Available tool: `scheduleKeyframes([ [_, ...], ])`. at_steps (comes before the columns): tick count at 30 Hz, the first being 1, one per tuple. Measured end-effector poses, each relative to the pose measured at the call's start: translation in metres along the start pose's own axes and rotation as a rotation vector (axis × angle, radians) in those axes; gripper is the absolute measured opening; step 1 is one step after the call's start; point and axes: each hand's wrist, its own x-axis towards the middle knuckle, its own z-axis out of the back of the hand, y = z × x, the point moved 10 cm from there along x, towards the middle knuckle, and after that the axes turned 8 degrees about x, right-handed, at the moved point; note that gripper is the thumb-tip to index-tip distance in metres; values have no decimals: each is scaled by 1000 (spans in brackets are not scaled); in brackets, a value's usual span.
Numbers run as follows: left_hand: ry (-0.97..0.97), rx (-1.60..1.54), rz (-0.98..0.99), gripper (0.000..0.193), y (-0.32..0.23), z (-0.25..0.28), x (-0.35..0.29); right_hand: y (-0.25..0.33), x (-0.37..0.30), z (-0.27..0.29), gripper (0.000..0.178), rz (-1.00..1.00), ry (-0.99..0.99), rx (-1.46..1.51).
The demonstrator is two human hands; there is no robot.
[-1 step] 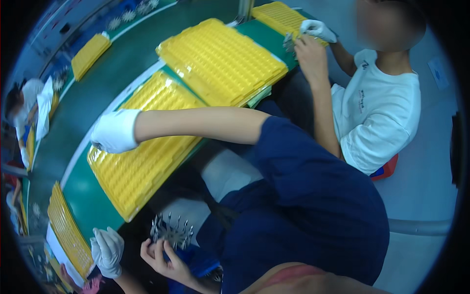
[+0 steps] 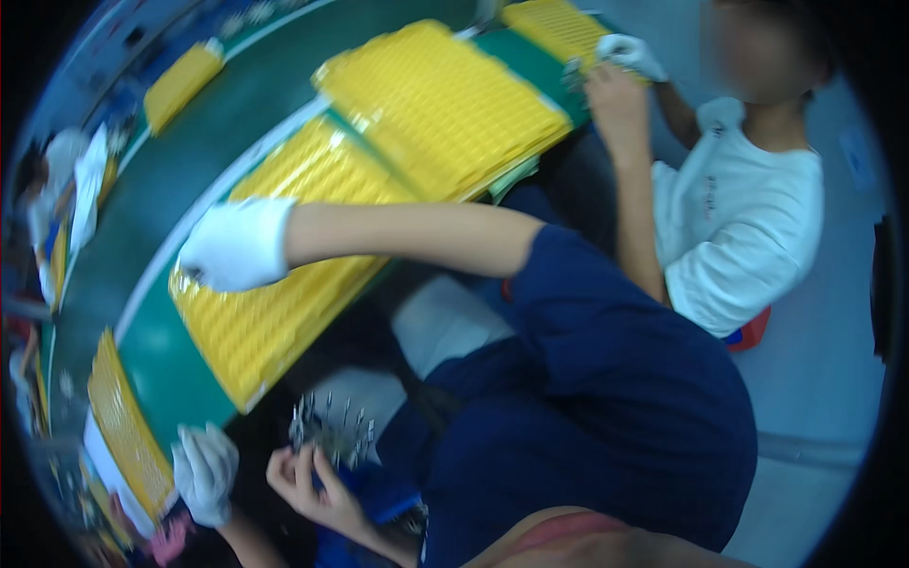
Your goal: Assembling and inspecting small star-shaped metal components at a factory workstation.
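A long green desk [image 2: 170,374] crosses a workroom, its straight edges bowed by the lens, with glossy yellow trays of ribbed plastic laid end to end along the near side. A worker in a navy shirt extends a white-gloved right hand [image 2: 237,244] over the outer end of the nearest tray [image 2: 241,346]; its fingers are curled down and largely out of sight, and whether they hold anything cannot be told. The bare left hand [image 2: 312,488], low and short of the desk's edge, has its fingers bent against a spiky metal part [image 2: 331,437], gripping its near side with the prongs pointing up. Another yellow tray [image 2: 445,109] lies just beyond the nearest one. At lower left, a neighbor's gloved hand [image 2: 204,473] hangs near a tilted tray [image 2: 131,426] with a white sheet [image 2: 106,464] along its side. Past a pale strip [image 2: 156,275], a dark green band [image 2: 284,80] separates the row from co-workers [image 2: 62,189] on the far side. At upper right, a co-worker in a white shirt [image 2: 739,218] bends over a further tray [image 2: 549,28]; pale blue-gray floor [image 2: 805,398] stretches behind.
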Motion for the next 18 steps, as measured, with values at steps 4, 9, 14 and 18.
scheduleKeyframes([
  [4,8,-52,-111,14,-32,-19,27,33,-97,-2,15,147,-188,143],
  [9,-12,-165,-82,12,-36,-16,28,50,-143,-50,14,-13,-134,215],
  [14,3,-221,-99,13,-38,-16,30,58,-145,-68,15,-16,-196,361],
  [18,-10,-202,-166,13,-43,-13,29,61,-141,-69,17,-6,-206,348],
])
